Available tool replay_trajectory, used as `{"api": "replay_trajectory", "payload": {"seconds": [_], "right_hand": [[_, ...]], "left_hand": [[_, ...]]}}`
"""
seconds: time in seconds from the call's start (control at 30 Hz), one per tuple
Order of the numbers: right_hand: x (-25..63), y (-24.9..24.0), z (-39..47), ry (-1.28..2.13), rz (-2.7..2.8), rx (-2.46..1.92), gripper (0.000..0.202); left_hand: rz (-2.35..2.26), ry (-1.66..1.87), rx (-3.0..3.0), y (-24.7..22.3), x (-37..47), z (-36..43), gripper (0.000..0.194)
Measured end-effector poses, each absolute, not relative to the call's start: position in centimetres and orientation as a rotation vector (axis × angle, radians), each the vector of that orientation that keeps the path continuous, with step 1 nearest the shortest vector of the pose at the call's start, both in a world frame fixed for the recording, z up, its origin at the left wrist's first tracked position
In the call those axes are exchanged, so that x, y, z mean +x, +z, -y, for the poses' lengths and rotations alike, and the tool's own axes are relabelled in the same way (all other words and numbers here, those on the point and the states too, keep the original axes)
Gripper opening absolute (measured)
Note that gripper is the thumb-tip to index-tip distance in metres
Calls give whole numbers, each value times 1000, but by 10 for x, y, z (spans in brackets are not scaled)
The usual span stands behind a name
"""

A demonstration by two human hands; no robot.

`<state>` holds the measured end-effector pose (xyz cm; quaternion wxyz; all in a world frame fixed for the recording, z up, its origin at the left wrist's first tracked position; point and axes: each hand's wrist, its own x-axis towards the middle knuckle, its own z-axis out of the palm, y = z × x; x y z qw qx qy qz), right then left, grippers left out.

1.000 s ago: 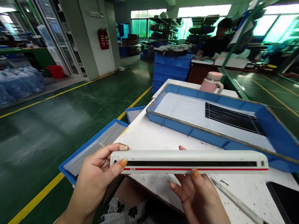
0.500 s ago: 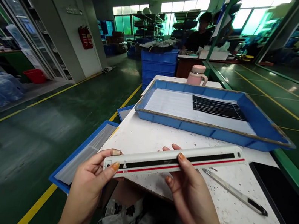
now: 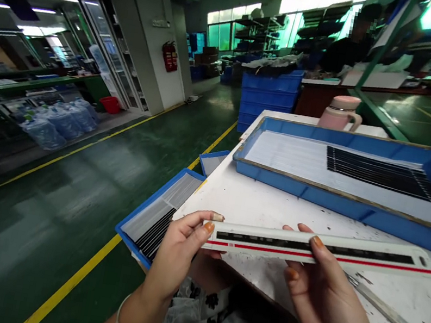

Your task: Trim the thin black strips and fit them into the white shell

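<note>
Both hands hold a long white strip with a black band, a thin red line and a small hole at its right end. My left hand pinches the left end between thumb and fingers. Around the strip's middle, my right hand has its thumb on the front face and its fingertips behind. The strip is nearly level, just above the near edge of the white table. Under my right hand lies a pen, partly covered.
A blue tray on the table holds white sheeting and black strips. Behind it stands a pink mug. Lower left is another blue tray with black strips. Stacked blue crates and a person are farther back.
The view has swung left, so the table and trays appear farther right. The strip has turned from slanting up rightward to nearly level. Both hands keep their hold on it.
</note>
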<state>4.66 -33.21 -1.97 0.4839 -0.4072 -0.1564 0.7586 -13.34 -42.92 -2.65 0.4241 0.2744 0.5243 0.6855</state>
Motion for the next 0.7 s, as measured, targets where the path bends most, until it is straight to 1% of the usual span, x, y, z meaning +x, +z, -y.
{"api": "replay_trajectory", "payload": {"seconds": [0.07,0.23,0.33,0.53,0.6,0.7], "right_hand": [[46,-18,331,1860,322,-1036,65],[48,-17,332,1855,264,-1067,39],[49,-19,332,1841,269,-1083,31],[48,-23,332,1832,318,-1082,30],[49,-24,332,1841,337,-1061,34],[49,-25,333,1844,378,-1007,47]], "left_hand": [[-1279,1724,674,-28,-133,430,33],[-1250,1715,650,-30,-133,431,38],[-1243,1706,661,-31,-134,432,39],[-1267,1695,703,-33,-135,432,38],[-1294,1700,720,-31,-135,432,38],[-1358,1701,731,-27,-132,430,37]]}}
